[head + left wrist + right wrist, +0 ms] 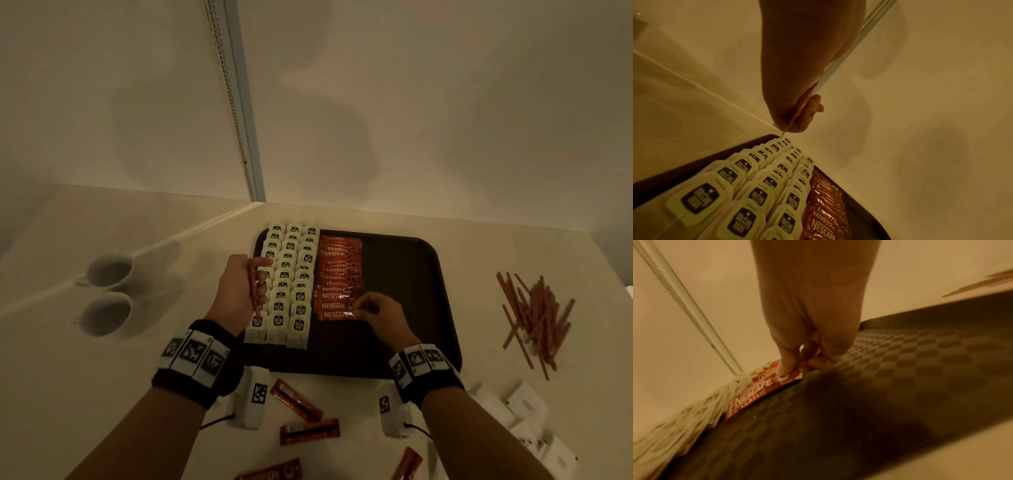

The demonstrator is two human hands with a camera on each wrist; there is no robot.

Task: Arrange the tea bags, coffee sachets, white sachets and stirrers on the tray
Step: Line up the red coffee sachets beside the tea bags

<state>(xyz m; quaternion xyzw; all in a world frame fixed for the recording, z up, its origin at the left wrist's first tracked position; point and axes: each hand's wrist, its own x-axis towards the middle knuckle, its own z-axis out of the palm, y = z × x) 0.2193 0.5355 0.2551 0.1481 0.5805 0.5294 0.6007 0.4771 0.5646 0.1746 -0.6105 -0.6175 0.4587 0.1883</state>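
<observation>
A dark tray (404, 274) holds three columns of tea bags (289, 274) at its left and beside them one column of red coffee sachets (337, 274). My right hand (359, 310) pinches the right end of the nearest coffee sachet (756, 394) in that column, which lies flat on the tray (879, 386). My left hand (257, 284) hovers over the tea bags (756, 186) and grips a few red coffee sachets (252, 291) edge-on. In the left wrist view these held sachets (797, 113) show only as a thin edge.
Loose coffee sachets (296, 399) lie on the table in front of the tray. A pile of stirrers (534, 315) sits to the right, white sachets (527, 407) at the near right. Two white cups (109, 270) stand at the left. A wall rises behind.
</observation>
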